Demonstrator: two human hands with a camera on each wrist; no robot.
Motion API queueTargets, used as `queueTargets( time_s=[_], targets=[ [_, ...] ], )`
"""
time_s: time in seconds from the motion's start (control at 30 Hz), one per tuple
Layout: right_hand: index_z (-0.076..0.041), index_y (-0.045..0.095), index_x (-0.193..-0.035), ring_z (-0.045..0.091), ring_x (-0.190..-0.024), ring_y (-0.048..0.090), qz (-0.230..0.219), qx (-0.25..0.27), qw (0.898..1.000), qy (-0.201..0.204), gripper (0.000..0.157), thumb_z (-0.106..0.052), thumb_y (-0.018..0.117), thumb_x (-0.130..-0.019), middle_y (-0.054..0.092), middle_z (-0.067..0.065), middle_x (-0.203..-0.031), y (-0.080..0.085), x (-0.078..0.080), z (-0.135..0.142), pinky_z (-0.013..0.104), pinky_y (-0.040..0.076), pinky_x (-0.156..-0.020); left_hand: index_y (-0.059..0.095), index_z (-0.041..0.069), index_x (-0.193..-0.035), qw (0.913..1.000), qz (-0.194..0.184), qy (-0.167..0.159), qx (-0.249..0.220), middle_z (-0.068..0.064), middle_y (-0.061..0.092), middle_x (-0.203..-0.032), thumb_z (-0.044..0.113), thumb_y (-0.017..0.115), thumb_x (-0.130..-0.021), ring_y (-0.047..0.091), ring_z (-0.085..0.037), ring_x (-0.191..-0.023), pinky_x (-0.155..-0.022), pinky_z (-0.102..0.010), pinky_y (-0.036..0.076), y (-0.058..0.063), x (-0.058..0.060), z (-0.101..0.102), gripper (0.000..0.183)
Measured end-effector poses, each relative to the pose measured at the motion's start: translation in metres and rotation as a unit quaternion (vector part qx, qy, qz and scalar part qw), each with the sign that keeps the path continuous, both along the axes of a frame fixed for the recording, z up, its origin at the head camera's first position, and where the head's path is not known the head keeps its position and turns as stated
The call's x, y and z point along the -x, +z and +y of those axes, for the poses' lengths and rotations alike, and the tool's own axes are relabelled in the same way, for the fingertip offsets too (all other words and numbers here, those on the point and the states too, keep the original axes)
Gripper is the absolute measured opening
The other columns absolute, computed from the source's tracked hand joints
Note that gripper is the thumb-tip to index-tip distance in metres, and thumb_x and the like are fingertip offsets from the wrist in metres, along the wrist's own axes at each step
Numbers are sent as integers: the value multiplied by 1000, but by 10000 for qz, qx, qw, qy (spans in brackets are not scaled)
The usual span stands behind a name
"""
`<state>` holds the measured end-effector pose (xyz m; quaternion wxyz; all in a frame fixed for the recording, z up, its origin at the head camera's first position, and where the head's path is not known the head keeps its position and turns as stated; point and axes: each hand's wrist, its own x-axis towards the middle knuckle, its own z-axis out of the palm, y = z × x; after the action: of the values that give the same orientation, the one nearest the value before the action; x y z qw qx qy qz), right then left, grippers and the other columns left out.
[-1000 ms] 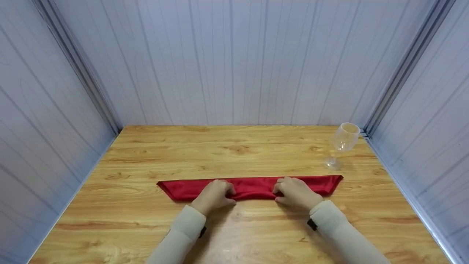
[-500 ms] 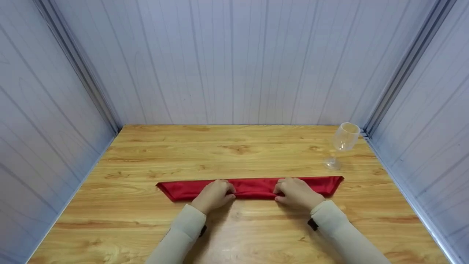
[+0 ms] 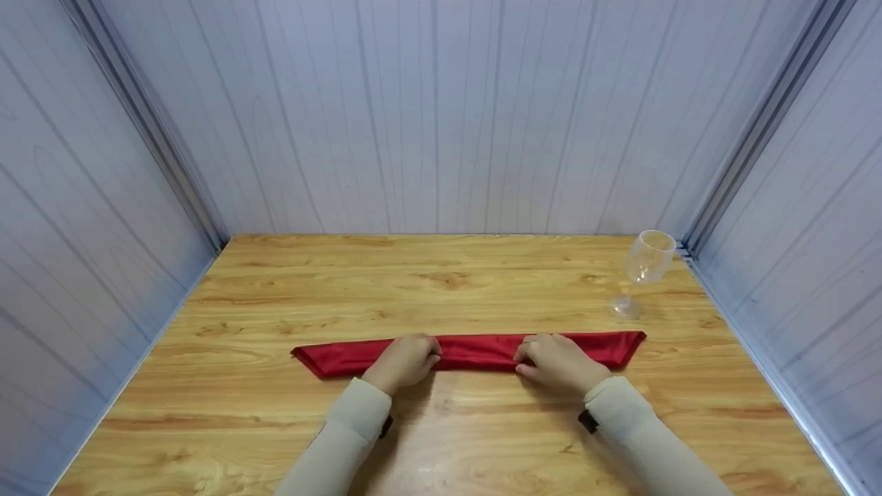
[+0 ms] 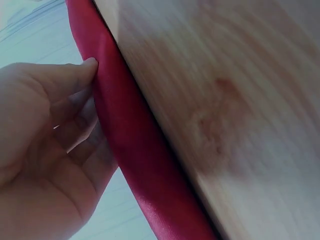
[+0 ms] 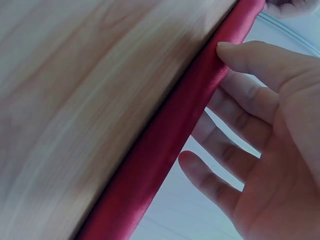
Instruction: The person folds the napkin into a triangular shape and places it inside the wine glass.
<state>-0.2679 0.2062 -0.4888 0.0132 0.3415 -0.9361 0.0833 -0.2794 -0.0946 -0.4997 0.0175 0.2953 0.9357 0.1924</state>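
A shiny red cloth napkin (image 3: pixel 475 353), folded into a long strip with slanted ends, lies across the wooden table in the head view. Left of its middle, my left hand (image 3: pixel 405 362) pinches the near edge. Its thumb (image 4: pixel 89 70) presses the fold in the left wrist view, the other fingers curling behind. My right hand (image 3: pixel 561 362) grips the same edge further right. In the right wrist view the right thumb (image 5: pixel 240 54) lies on the fold, with the fingers bent behind it and their tips partly hidden by the cloth.
A clear stemmed glass (image 3: pixel 650 258) stands upright at the back right of the table (image 3: pixel 441 279), beyond the napkin's right end. Pale panelled walls (image 3: pixel 441 117) close off the back and both sides.
The napkin's near edge, bowed between the hands a second ago, now lies straighter. My left hand has shifted slightly away from me; its napkin end moved a little left. The right hand stays nearly still.
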Motion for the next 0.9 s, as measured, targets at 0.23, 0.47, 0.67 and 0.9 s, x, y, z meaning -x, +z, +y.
queueTargets(
  time_s=[0.23, 0.47, 0.67, 0.9],
  targets=[
    [-11, 78, -94, 23, -90, 67, 74, 81, 9999, 33, 9, -17, 70, -93, 72, -1, -92, -1, 1, 0, 45, 52, -83, 61, 6, -99, 9976, -626, 301, 82, -4, 64, -89, 11, 61, -100, 65, -24, -86, -76, -40, 54, 6, 5, 3, 5],
    [-11, 77, -93, 23, -88, 66, 157, 146, 9998, -24, 10, -17, 69, -93, 71, 0, -90, -4, 2, 1, 43, 53, -81, 61, 7, -99, 9951, -881, 416, 173, -4, 64, -90, 12, 60, -101, 64, -23, -86, -76, -40, 53, 9, 8, 6, 5],
    [-11, 76, -92, 22, -89, 66, -152, 140, 9996, -194, 14, -16, 64, -93, 70, 2, -92, -2, 6, -3, 42, 53, -80, 61, 9, -98, 9941, -933, 516, 203, -3, 64, -90, 12, 59, -101, 64, -21, -85, -75, -40, 53, 9, 8, 7, 4],
    [-14, 72, -86, 18, -85, 58, -763, 19, 9953, -590, 16, -18, 57, -92, 64, -2, -89, -2, 16, -7, 40, 49, -75, 60, 11, -96, 9925, -1033, 623, 202, -2, 62, -88, 13, 59, -101, 61, -19, -83, -75, -40, 52, 7, 11, 7, 6]
  ],
)
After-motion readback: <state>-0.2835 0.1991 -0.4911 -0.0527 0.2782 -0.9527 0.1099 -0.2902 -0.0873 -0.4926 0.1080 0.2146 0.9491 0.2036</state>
